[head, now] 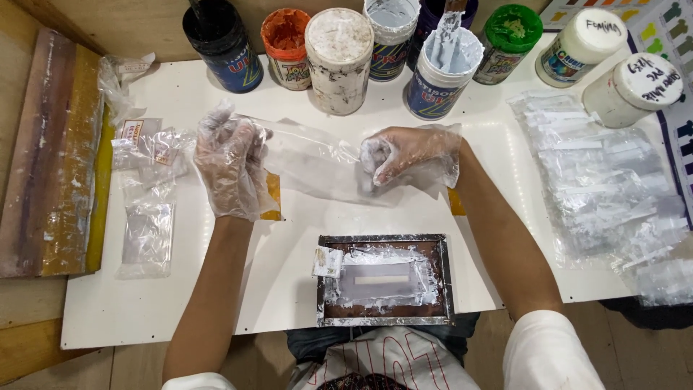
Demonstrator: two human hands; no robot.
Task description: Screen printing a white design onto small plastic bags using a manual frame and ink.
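Above the frame (382,280), my left hand (229,167) and right hand (404,155) hold the bag (314,160), fingers clamped on its ends; best kept taut and level, I judge.

jars (339,58) behind plastic sheet (317,162) | frame (382,279) before it | bag pile (606,195) right

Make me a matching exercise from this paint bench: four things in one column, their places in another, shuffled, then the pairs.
1. green-lidded jar
2. small framed screen
3. stack of clear bags
4. clear bag

a. along the table's right side
b. held between the left hand and right hand
c. back row, among the paint jars
d. front edge, nearest the person

Pairs: 1-c, 2-d, 3-a, 4-b
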